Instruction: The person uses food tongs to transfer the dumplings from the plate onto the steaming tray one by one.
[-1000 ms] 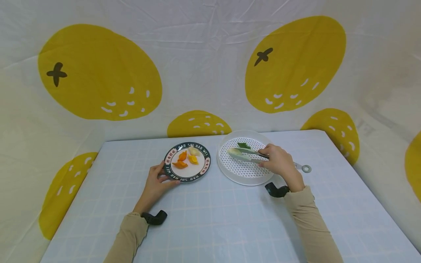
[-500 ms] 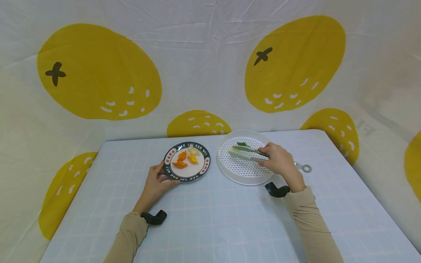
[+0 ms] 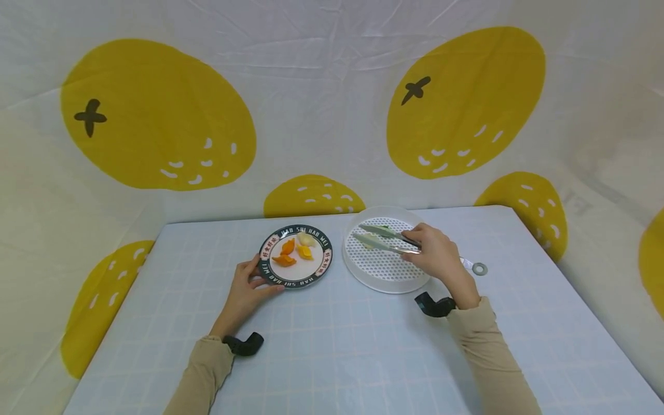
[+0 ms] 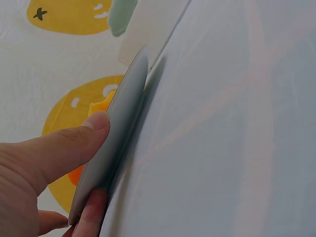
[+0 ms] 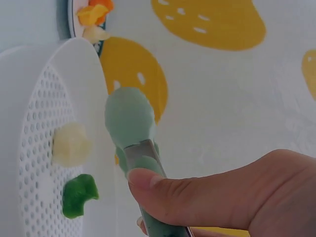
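My left hand [image 3: 248, 287] grips the near-left rim of a round plate [image 3: 324, 264] with a dark lettered border; thumb on top [image 4: 74, 143], a finger under the edge. Orange, yellow and pale dumplings [image 3: 293, 250] lie on the plate. My right hand [image 3: 436, 253] holds pale green tongs [image 3: 381, 239] above a white perforated round tray [image 3: 384, 282]. The tongs' tips are raised and empty. In the tray lie a pale dumpling [image 5: 70, 143] and a green dumpling [image 5: 78, 194].
A light blue checked tablecloth [image 3: 332, 346] covers the table, with bare cloth in front of the plate and tray. A white backdrop printed with large yellow fruit [image 3: 155, 115] surrounds the table on three sides. Black wrist mounts [image 3: 244, 343] sit at both sleeves.
The tongs have lifted off the pale dumpling in the tray and shifted slightly left and up, tips now empty. The left hand and plate have not moved.
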Tool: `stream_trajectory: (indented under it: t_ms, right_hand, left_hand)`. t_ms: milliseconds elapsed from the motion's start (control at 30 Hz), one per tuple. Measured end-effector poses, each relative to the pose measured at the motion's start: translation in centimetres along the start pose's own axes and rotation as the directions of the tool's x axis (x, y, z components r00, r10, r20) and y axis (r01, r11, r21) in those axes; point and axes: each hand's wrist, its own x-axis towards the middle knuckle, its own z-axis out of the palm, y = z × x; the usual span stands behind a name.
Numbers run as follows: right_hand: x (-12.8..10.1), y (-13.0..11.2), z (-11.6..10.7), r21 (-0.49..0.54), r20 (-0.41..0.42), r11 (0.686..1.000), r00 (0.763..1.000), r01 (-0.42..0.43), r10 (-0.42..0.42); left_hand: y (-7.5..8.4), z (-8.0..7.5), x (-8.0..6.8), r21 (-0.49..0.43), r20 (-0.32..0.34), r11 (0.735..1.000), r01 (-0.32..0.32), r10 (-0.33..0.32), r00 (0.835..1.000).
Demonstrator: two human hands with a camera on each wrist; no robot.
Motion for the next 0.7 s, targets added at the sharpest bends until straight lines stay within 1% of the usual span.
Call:
stream_trajectory:
  t_ms: [200, 433, 567, 700]
  right_hand:
    - [-0.2, -1.2, 0.7, 0.034, -0.059, 0.998, 0.997, 0.049, -0.047]
    - [-0.4, -2.6, 1.6, 0.08, -0.138, 0.994, 0.988, 0.08, -0.069]
    - [-0.4, -3.2, 2.2, 0.121, -0.182, 0.987, 0.98, 0.104, -0.081]
    - [-0.3, -3.6, 3.0, 0.138, -0.226, 0.978, 0.967, 0.155, -0.122]
  left_hand:
    - [-0.2, 0.0, 0.1, -0.007, 0.003, 1.0, -0.011, 0.011, 1.0]
    - [-0.3, 0.1, 0.1, -0.003, 0.001, 1.0, -0.003, 0.003, 1.0]
    - [-0.3, 0.1, 0.1, -0.005, 0.002, 1.0, -0.01, 0.01, 1.0]
    - [-0.3, 0.1, 0.2, -0.004, 0.0, 1.0, -0.012, 0.012, 1.0]
